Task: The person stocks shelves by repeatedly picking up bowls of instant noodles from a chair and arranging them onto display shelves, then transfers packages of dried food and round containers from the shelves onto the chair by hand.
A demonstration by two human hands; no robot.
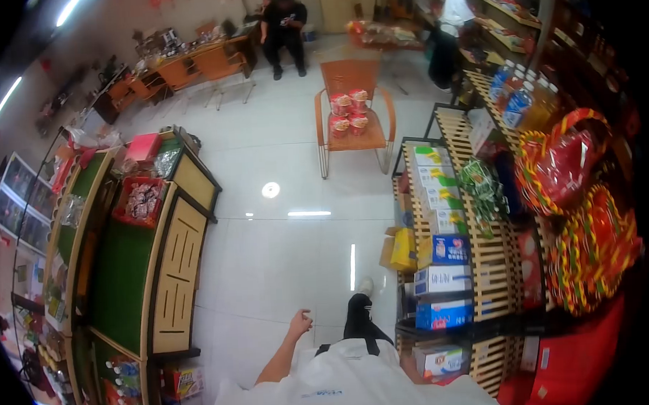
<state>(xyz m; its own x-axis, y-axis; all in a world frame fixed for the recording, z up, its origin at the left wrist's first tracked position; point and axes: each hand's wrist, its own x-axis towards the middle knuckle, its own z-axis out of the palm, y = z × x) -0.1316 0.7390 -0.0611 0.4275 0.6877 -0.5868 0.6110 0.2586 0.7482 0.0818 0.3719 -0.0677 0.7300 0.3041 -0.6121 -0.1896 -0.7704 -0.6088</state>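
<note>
Our left hand [301, 324], empty, fingers loosely curled and slightly apart, hangs over the floor [269, 263], left of boxes [442, 279] lining the slatted shelf's [490, 268] left edge.

Bright tube lights, floor glare, dark curved edges.

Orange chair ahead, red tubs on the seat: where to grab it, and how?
Best by both curved armrests, one hand each, coming from the open front. The chair faces the camera, backrest at the far side, and the armrests flank the seat. I'd keep it level: the red tubs are stacked loose-looking on it.
</note>
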